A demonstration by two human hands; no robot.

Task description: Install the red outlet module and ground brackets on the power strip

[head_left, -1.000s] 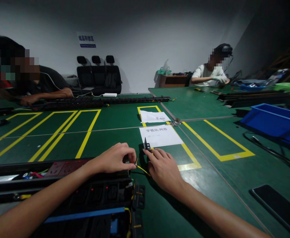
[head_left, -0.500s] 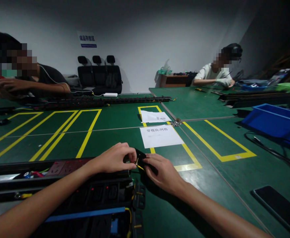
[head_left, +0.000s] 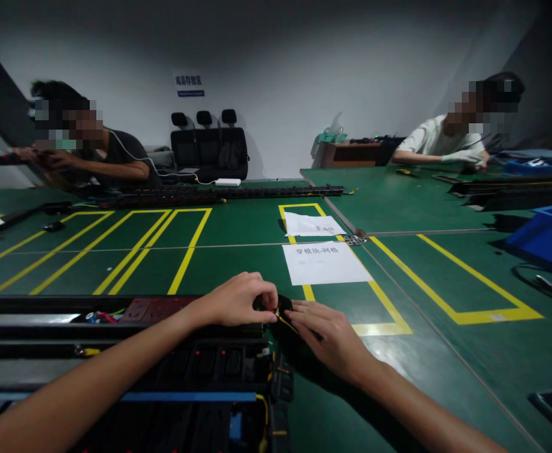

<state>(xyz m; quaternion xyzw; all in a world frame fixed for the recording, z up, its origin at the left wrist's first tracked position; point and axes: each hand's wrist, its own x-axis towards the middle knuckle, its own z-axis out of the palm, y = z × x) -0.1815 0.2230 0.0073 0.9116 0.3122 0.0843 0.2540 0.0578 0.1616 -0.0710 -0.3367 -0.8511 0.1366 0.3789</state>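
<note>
Head view: L hand (head_left: 238,302) is curled, thumb and fingertips pinched on a small black end piece (head_left: 283,304) at the end of a long black power strip (head_left: 163,314). R hand (head_left: 335,336) lies palm down just right of it, fingers reaching in and touching the same piece and a thin yellow wire (head_left: 285,322) that runs under its fingertips; can't tell if R hand actually grips anything. Both hands meet at the strip's right end, fingertips nearly touching.

Below the L forearm: more black strips stacked, one with a blue stripe (head_left: 186,397), red lamps showing. Just beyond the hands on the green table (head_left: 238,264): white paper label (head_left: 325,263) inside yellow taped lines, a second label (head_left: 314,224) further out. Far R of the R hand: blue bin (head_left: 547,236).

Far left across the table, a person (head_left: 92,157) holds sth up in both hands. Far right, another person (head_left: 446,148) leans on the next table.
</note>
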